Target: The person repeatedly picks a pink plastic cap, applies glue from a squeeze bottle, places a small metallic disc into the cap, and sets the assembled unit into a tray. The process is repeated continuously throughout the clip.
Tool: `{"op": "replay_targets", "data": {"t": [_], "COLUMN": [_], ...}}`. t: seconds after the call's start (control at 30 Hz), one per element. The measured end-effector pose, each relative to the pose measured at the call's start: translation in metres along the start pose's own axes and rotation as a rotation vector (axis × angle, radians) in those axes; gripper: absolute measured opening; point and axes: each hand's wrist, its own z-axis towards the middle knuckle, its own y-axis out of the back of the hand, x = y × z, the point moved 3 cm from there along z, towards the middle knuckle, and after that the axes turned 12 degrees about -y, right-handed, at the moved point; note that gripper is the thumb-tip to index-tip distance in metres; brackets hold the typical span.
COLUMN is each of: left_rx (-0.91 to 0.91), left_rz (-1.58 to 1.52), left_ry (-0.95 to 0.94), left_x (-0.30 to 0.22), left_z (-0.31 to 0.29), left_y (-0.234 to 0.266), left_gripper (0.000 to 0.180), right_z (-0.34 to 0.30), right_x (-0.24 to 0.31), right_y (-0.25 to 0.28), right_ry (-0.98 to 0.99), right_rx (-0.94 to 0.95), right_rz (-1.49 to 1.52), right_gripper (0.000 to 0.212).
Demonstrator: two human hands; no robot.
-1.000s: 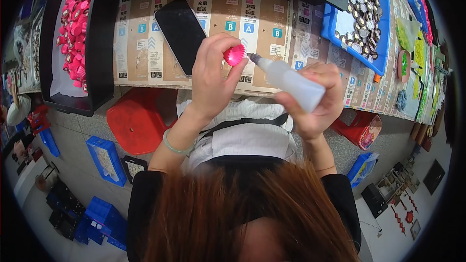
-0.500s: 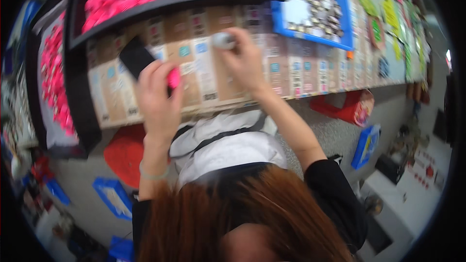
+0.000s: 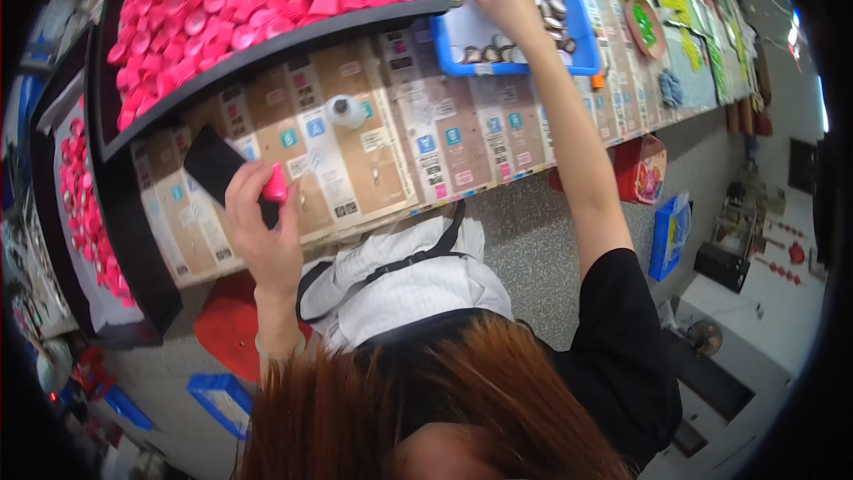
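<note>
My left hand [image 3: 262, 222] pinches a ridged pink plastic cap [image 3: 275, 182] between thumb and fingers, just above the table. Beside and partly under that hand lies a flat black rectangular pad [image 3: 213, 160]. My right hand [image 3: 508, 2] reaches into a blue tray [image 3: 520, 68] at the far side, its fingers bent together down among small round metallic pieces [image 3: 555, 7]. Whether a piece is between those fingertips is too small to tell. A small whitish bottle with a dark tip [image 3: 345, 111] stands upright on the table between the two hands.
A large black tray [image 3: 267, 58] heaped with pink caps stands at the back left. Another black tray [image 3: 142, 258] with pink pieces is at the far left. The printed paper-covered table [image 3: 373, 173] carries an orange dish [image 3: 644, 27] and green pieces farther right.
My right hand has set the bottle down on the table and moved right and away, into the blue tray. My left hand still holds the pink cap near the black pad.
</note>
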Motion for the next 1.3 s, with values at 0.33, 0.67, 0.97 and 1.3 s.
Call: {"op": "replay_targets", "data": {"t": [0.33, 0.67, 0.97, 1.3], "left_rx": [-0.204, -0.159, -0.138, -0.085], "left_rz": [-1.087, -1.998, -2.099, -2.004], "left_ry": [0.456, 0.916, 0.999, 1.021], "left_x": [0.01, 0.006, 0.0, -0.001], "left_z": [-0.019, -0.044, -0.051, -0.047], "left_y": [-0.006, -0.029, -0.035, -0.038], "left_gripper": [0.046, 0.043, 0.046, 0.043], "right_z": [-0.072, -0.206, -0.216, -0.224], "right_x": [0.039, 0.124, 0.151, 0.147], "right_y": [0.078, 0.049, 0.064, 0.046], "right_ry": [-0.147, -0.205, 0.1, -0.031], "right_rx": [0.079, 0.912, 0.624, 0.611], "right_rz": [0.818, 1.406, 1.291, 1.342], "right_gripper": [0.027, 0.023, 0.026, 0.028]}}
